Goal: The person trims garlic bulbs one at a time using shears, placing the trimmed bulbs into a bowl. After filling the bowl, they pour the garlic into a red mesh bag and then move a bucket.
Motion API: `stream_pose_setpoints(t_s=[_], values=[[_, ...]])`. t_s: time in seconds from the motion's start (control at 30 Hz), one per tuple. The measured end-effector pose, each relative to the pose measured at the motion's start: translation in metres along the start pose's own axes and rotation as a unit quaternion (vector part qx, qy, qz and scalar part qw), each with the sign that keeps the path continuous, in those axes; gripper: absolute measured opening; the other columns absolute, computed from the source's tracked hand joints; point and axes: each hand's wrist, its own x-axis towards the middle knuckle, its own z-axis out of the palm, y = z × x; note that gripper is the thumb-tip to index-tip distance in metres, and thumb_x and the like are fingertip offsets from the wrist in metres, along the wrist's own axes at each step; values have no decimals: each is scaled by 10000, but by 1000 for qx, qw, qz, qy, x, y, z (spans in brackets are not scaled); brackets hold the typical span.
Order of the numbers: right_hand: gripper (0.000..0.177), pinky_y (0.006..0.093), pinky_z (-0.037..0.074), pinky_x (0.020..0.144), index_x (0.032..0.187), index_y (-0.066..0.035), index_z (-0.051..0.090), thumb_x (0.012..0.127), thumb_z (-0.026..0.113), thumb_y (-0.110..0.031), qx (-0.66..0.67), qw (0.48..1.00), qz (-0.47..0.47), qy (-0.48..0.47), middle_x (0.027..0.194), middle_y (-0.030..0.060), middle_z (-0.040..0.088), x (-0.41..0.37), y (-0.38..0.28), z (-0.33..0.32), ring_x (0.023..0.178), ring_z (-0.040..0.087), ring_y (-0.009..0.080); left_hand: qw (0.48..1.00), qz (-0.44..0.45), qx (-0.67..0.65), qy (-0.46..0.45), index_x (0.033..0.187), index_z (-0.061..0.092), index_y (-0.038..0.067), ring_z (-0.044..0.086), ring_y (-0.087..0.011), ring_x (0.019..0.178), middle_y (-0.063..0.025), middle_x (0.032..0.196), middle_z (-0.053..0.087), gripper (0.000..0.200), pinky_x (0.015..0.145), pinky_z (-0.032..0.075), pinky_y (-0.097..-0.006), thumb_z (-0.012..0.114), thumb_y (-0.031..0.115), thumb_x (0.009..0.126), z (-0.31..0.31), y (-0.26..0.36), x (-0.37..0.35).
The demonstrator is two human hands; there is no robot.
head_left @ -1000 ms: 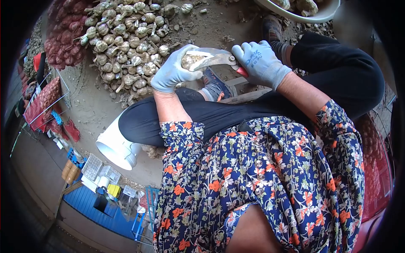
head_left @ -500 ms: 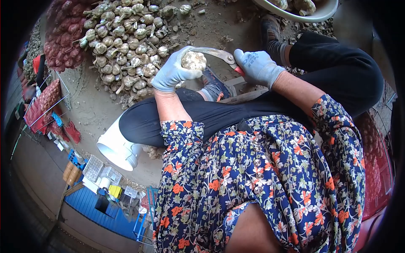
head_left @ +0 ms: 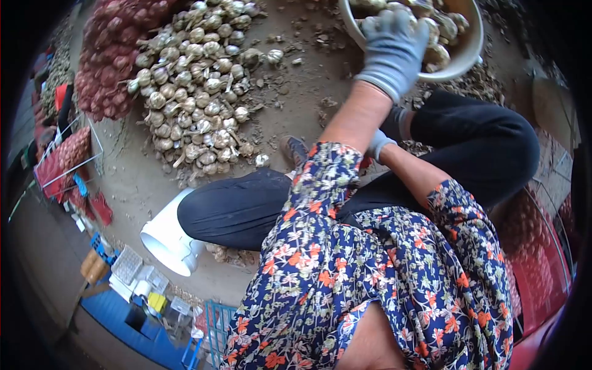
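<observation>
My left hand (head_left: 394, 52), in a grey-blue glove, reaches over the near rim of a pale basin (head_left: 459, 69) at the upper right. Garlic bulbs (head_left: 436, 54) lie in the basin beside and under the fingers, which are bent down over them; whether they grip a bulb is hidden. Lower down, my right hand (head_left: 379, 145) is mostly covered by my left forearm, with only part of the glove showing. A bit of red shows beside that glove, and the shears are otherwise out of sight.
A heap of garlic (head_left: 197, 92) covers the ground at the upper left, next to red mesh sacks (head_left: 114, 55). A white bucket (head_left: 166, 234) lies on its side by my knee. More red sacks (head_left: 533, 246) stand at the right.
My left hand has moved up and right from in front of me to the basin. The bulb it held is no longer visible in it. The shears and most of my right hand have become hidden.
</observation>
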Motion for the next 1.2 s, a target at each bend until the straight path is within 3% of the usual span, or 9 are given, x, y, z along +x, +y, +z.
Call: stream_pose_setpoints(t_s=[0.07, 0.1, 0.2, 0.47, 0.6, 0.93, 1.0, 1.1, 1.2], values=[[376, 315, 230, 1107, 1388, -133, 433, 1017, 386, -178, 458, 883, 54, -86, 1494, 61, 317, 12, 102, 40, 1344, 315, 183, 999, 22, 16, 24, 1212, 549, 215, 297, -390, 1246, -129, 1341, 349, 499, 1014, 177, -633, 660, 333, 740, 20, 10, -20], [369, 379, 508, 708, 1082, -64, 628, 858, 615, -356, 102, 945, 254, -176, 940, 132, 659, 5, -7, -2, 908, 635, 256, 998, 44, -45, 17, 1198, 568, 221, 300, -384, 1249, -104, 1353, 350, 493, 1012, 184, -626, 669, 339, 729, 13, 9, -32], [476, 328, 209, 1119, 1377, -104, 439, 971, 478, -351, -68, 967, 138, -201, 1469, 109, 351, 11, -37, -26, 1348, 313, 215, 977, 89, -88, 172, 984, 684, 235, 389, -310, 1207, -63, 1243, 497, 297, 1033, 247, -504, 674, 339, 706, -8, -13, -47], [601, 412, 491, 847, 1084, 84, 550, 725, 620, -392, 15, 962, 271, 15, 1051, 295, 609, 14, -56, -33, 975, 612, 408, 894, -443, 54, -21, 790, 620, -60, 598, -444, 830, -314, 869, 608, 187, 734, 470, -499, 483, 56, 740, -6, -250, -126], [716, 403, 432, 954, 1166, 82, 535, 733, 622, -482, -35, 962, 267, -36, 1191, 317, 541, 16, -40, -20, 1122, 537, 426, 896, -419, 122, -82, 1309, 441, -10, 518, -451, 1117, -269, 1342, 440, 495, 968, 430, -449, 472, 35, 817, 34, -352, -174], [508, 409, 468, 849, 1066, 35, 569, 748, 580, -361, -90, 941, 324, -29, 1063, 267, 614, 29, -38, -16, 1006, 607, 386, 791, -538, 113, -268, 1163, 486, 83, 624, -297, 1010, -165, 1158, 539, 568, 850, 520, -437, 774, 191, 686, 2, -313, -159], [430, 431, 470, 836, 1049, -2, 564, 741, 579, -302, -93, 956, 276, -26, 1044, 245, 625, 29, -32, -12, 982, 607, 398, 814, -519, -257, -47, 1017, 584, 68, 618, -156, 773, -53, 922, 620, 311, 594, 531, -311, 669, 133, 725, 78, -371, -224], [311, 458, 468, 794, 976, -20, 545, 751, 574, -233, -114, 980, 164, 10, 1000, 252, 620, 20, -50, -13, 961, 591, 426, 503, -441, -736, 107, 891, 640, 115, 556, -60, 602, 30, 788, 611, 164, 427, 430, -184, 568, 35, 767, 11, -306, -204], [283, 502, 474, 783, 944, 3, 561, 782, 556, -228, -151, 985, 44, 66, 944, 293, 614, 21, -49, -13, 898, 592, 460, 441, -395, -779, 208, 1092, 626, 69, 587, -61, 682, 5, 924, 659, 269, 479, 486, -190, 585, 40, 827, -16, -264, -192]])
